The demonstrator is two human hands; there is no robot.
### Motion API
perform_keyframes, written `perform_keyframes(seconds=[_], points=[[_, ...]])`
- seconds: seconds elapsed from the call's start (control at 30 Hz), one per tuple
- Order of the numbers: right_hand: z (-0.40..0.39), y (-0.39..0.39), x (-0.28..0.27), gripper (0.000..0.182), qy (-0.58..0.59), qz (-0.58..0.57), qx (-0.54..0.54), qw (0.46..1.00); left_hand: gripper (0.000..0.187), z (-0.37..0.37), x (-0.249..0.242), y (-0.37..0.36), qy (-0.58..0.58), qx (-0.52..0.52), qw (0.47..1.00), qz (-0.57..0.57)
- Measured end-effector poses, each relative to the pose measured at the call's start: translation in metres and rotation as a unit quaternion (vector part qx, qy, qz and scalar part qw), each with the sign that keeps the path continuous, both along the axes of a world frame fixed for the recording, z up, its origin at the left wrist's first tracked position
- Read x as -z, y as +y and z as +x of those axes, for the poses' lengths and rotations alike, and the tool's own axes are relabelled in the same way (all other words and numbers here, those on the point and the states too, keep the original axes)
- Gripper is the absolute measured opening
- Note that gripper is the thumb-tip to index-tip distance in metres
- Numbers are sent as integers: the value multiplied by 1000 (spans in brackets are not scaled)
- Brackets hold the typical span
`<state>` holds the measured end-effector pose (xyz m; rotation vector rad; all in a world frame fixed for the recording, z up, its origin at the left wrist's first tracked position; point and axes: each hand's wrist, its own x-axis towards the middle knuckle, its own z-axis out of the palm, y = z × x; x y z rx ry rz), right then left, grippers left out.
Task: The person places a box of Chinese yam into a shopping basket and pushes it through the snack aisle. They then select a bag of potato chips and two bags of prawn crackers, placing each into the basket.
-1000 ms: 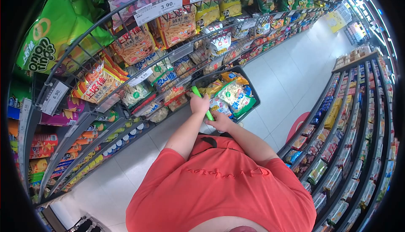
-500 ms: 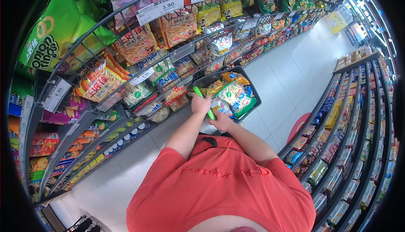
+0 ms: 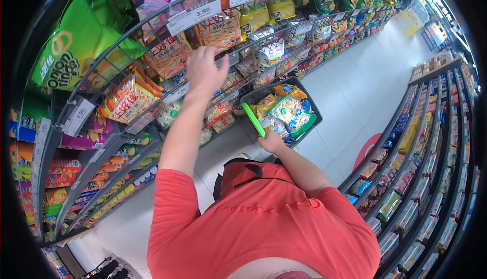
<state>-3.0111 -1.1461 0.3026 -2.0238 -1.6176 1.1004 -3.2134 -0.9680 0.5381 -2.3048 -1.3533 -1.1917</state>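
My right hand (image 3: 270, 141) is closed round the end of a green handle (image 3: 253, 119) on a dark cart basket (image 3: 315, 121). Inside the basket lie several snack bags, among them a green and white bag (image 3: 287, 110) and an orange one (image 3: 290, 92). My left hand (image 3: 207, 71) is raised in front of the wire shelf, its fingers and thumb apart and holding nothing visible. Just beyond its fingers are orange shrimp-snack bags (image 3: 219, 29). Another such bag (image 3: 170, 56) stands to its left.
A green onion rings bag (image 3: 81, 40) bulges from the shelf at upper left. Price tags (image 3: 194, 16) hang along the wire rail. On the right, a curved rack (image 3: 406, 142) of small packets borders the tiled aisle (image 3: 345, 83).
My left hand has let go of the green handle and moved up and left to the shelf. My right hand stays on the handle. The view has shifted slightly.
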Motion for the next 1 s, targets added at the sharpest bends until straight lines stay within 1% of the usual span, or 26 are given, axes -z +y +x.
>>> perform_keyframes(seconds=[0.03, 0.07, 0.13, 0.17, 0.23, 0.27, 0.3, 0.33, 0.37, 0.4, 0.43, 0.47, 0.5, 0.57, 0.6, 0.63, 0.67, 0.7, 0.77, 0.83, 0.93, 1.0], points=[[2, -1, -2, 40, 2, 0, 4, 1000, 36, -7, -4, 7, 40, -23, 998, -35], [5, -2, -7, 40, -6, -1, 6, 1000, 36, -16, 1, 12, 42, -19, 998, -35], [11, -5, -9, 39, -12, -4, 11, 1000, 41, -26, 10, 18, 98, -56, 982, -153], [14, -5, -7, 38, -8, 5, 8, 1000, 41, -25, 11, 18, 101, -52, 982, -154], [19, -3, -2, 37, -1, 12, 7, 1000, 54, -20, 5, 16, 182, -78, 948, -248], [20, -2, 4, 35, 23, 29, 7, 999, 61, -13, -10, 13, 214, -89, 918, -321], [23, -1, 9, 33, 46, 47, 6, 998, 61, -10, -14, 14, 216, -90, 917, -323], [27, 1, 6, 33, 87, 27, 0, 996, 64, -12, -19, 19, 207, -62, 899, -382], [29, 1, 6, 33, 89, 28, -4, 996, 67, -15, -23, 25, 196, -35, 876, -439], [32, 1, 6, 34, 113, 21, -23, 993, 70, -21, -15, 38, 209, -33, 860, -465], [37, 3, 6, 36, 137, 14, -42, 990, 70, -23, -13, 43, 208, -37, 861, -464], [40, 5, 5, 39, 139, -5, -73, 988, 69, -24, -11, 46, 173, -33, 848, -500], [42, 5, 5, 39, 140, -7, -75, 987, 68, -25, -8, 48, 137, -29, 832, -536], [44, 8, 9, 40, 183, -17, -93, 979, 68, -22, -2, 52, 143, -36, 836, -528], [46, 10, 9, 42, 212, -41, -102, 971, 67, -21, 1, 51, 124, -62, 846, -515], [46, 9, 8, 42, 215, -41, -103, 970, 66, -20, 2, 51, 106, -88, 855, -500], [47, 10, 8, 42, 208, -39, -107, 971, 64, -19, 2, 55, 99, -92, 836, -532], [47, 10, 9, 43, 201, -39, -110, 973, 64, -17, 4, 58, 100, -94, 836, -531], [46, 10, 20, 43, 214, -66, -107, 969, 63, -11, -4, 51, 129, -139, 835, -516], [47, 11, 24, 42, 230, -22, -119, 966, 65, -12, -1, 53, 140, -142, 828, -524], [54, 10, 19, 42, 252, -53, -122, 958, 66, -9, 1, 56, 145, -126, 837, -512], [57, 10, 15, 42, 252, -60, -127, 958, 68, -5, -6, 55, 183, -131, 814, -536]])
